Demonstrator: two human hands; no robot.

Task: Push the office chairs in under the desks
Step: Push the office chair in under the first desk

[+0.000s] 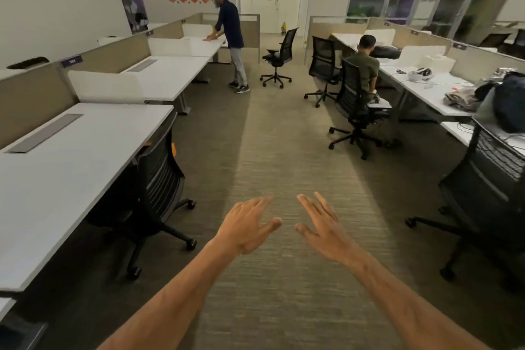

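An open office stretches ahead of me, a carpeted aisle running between two rows of white desks toward a lit corridor. My arms reach out over the carpet: my left hand and my right hand hang side by side, palms down, each grip spread apart and holding nothing, thumbs pointing toward each other without touching. On my left, a black mesh chair sits tucked in against the near white surface, its seat hidden beneath the top and its wheeled base showing on the carpet. On my right, another black chair stands at the near right surface, its back toward me and its base out on the carpet. Farther down the right row, a seated person occupies a chair drawn back from the desk, and one more chair stands just beyond. A lone chair stands out in the aisle, well apart from any desk. Beside it, a standing person leans over the far left surface with both hands on top. Bags and clutter lie on the right row's desks.
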